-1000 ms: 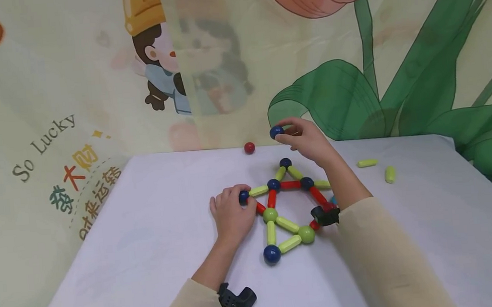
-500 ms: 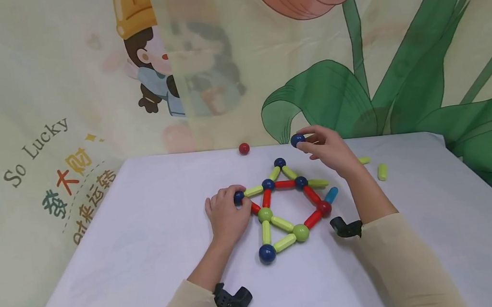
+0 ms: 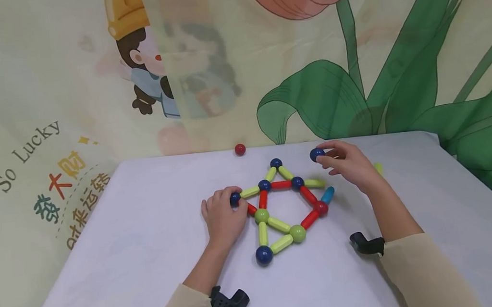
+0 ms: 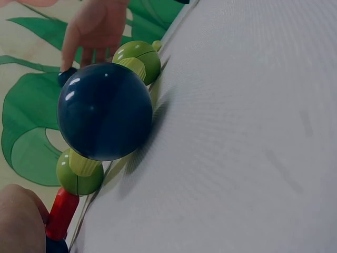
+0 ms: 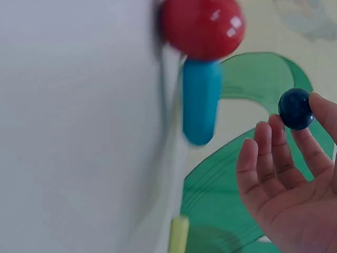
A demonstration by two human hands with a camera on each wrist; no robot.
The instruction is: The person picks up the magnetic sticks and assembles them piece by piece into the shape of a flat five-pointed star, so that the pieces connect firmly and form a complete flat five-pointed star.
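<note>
On the white tabletop lies a flat frame of magnetic building sticks and balls, with red sticks point(image 3: 281, 185), light-green sticks point(image 3: 279, 225) and blue, green and red balls. My left hand point(image 3: 224, 218) holds the dark blue ball point(image 3: 234, 199) at the frame's left corner between thumb and fingers. Away to the right, my right hand point(image 3: 351, 164) pinches a loose dark blue ball point(image 5: 296, 108) by thumb and fingertips, above the table and apart from the frame. A blue stick point(image 3: 328, 195) sticks out from the red ball point(image 3: 321, 208) and has a free end.
A loose red ball point(image 3: 240, 149) sits at the table's back edge. Behind the right hand a light-green stick point(image 3: 378, 168) partly shows. Close in the left wrist view is the frame's near blue ball point(image 4: 105, 112). A printed cloth point(image 3: 209, 127) hangs behind the table point(image 3: 130, 278).
My right hand has moved right and down with the blue ball, uncovering the frame's right side. My left hand keeps its grip on the corner ball. The head view has shifted slightly.
</note>
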